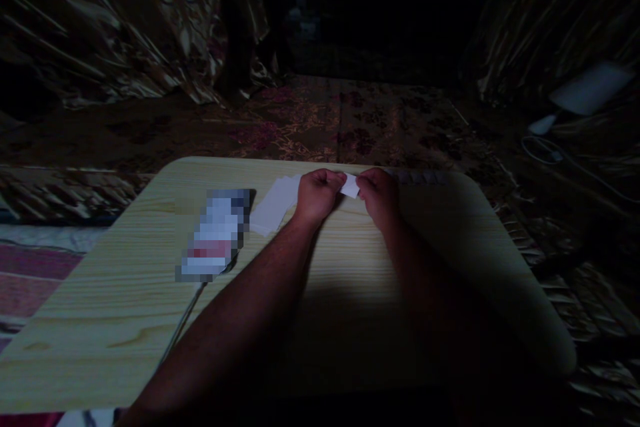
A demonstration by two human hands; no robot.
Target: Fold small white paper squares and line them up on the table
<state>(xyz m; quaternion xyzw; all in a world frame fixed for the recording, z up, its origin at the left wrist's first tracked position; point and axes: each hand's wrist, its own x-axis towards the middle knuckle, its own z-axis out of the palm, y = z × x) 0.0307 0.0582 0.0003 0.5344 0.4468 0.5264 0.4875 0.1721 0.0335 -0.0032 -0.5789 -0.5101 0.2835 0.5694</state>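
Note:
A small piece of white paper (351,185) is stretched between my two hands near the far edge of the wooden table. My left hand (319,195) pinches its left side. On the right side, the fingers of my right hand (379,192) are closed on the same piece. Several white paper sheets (274,205) lie overlapping on the tabletop, just left of my left hand. Beyond my right hand sits a row of small pale pieces (423,177), too dim to make out.
The light wooden table (125,307) has rounded corners. A phone-like device (213,233), blurred out, lies at left with a cable (181,323) running toward me. Patterned fabric (320,120) spreads beyond the table. A white device on a stand (590,90) with a cord stands at right.

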